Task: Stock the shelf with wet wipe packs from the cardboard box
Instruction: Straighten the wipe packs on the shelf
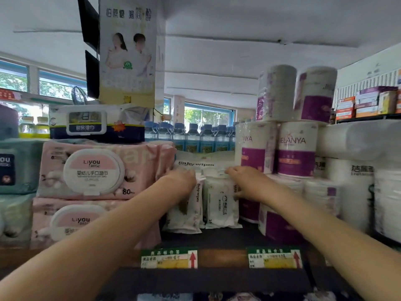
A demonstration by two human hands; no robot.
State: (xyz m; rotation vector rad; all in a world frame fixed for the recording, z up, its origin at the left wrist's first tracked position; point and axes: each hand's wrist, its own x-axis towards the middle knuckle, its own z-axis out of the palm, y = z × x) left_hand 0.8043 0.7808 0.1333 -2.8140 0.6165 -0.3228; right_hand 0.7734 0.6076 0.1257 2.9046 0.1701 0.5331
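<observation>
The small white wet wipe packs (pixel 221 203) stand upright in a tight row on the dark shelf (pixel 217 237), squeezed between the pink Liyou packs (pixel 93 170) on one side and the purple-banded paper rolls (pixel 296 148) on the other. The left hand (pixel 184 179) lies over the top of the left-most pack, fingers curled down on its crimped edge; the right hand (pixel 243 179) grips the right-most pack, fingers over its top and thumb on its side. These packs look light, soft and film-wrapped — probably slippery, and squashy rather than fragile, so the flat sides seem a better hold than the floppy top seams. Another pack lies flat behind, marked Baby wipes (pixel 196 164). The slot is narrow — neighbours may snag. The cardboard box is not in view
</observation>
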